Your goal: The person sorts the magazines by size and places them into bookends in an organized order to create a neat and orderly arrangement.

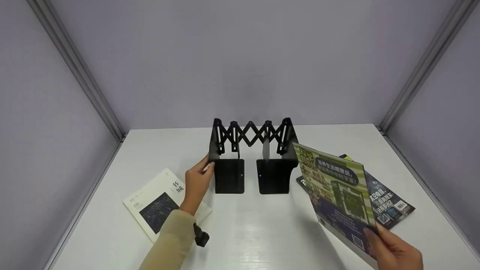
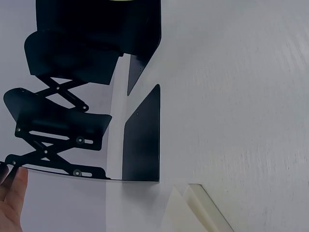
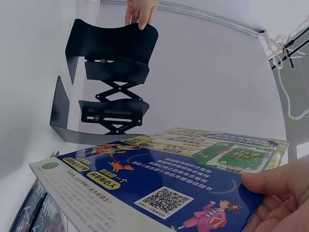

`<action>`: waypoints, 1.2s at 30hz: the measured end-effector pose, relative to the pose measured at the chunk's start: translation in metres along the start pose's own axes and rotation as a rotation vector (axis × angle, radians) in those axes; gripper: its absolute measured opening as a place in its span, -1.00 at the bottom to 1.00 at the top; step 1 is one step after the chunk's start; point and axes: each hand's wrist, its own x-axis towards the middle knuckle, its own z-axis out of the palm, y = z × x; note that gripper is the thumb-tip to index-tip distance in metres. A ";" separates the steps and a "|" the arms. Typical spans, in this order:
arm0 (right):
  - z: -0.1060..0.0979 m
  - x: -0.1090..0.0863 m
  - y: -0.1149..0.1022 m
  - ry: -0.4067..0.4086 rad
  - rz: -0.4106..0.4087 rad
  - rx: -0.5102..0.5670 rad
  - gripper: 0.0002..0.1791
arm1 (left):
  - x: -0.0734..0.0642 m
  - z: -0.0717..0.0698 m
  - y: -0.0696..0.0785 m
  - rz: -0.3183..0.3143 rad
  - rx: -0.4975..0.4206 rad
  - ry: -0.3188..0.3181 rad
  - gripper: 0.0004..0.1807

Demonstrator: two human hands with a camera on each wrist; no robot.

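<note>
A black expandable bookend [image 1: 250, 133] stands on the white table, its lattice stretched out between two end plates. My left hand [image 1: 198, 183] pinches its left end plate, thumb at the front edge and the other fingers partly hidden behind it. In the left wrist view the fingers [image 2: 17, 191] show at the plate's edge. My right hand [image 1: 393, 245] grips a magazine [image 1: 337, 195] by its lower corner. The magazine, green and yellow above and dark blue below, is raised and tilted, its upper corner overlapping the bookend's right plate in the head view.
A white book [image 1: 153, 198] with a dark picture lies left of the bookend, partly behind my left forearm. Another, dark magazine [image 1: 393, 204] lies on the right, partly covered from view by the held one. Pale walls enclose the table [image 1: 247, 240] on three sides.
</note>
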 end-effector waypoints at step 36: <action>0.108 0.036 -0.015 -0.077 -0.202 0.302 -0.75 | 0.001 0.001 0.002 0.002 -0.010 -0.001 -0.61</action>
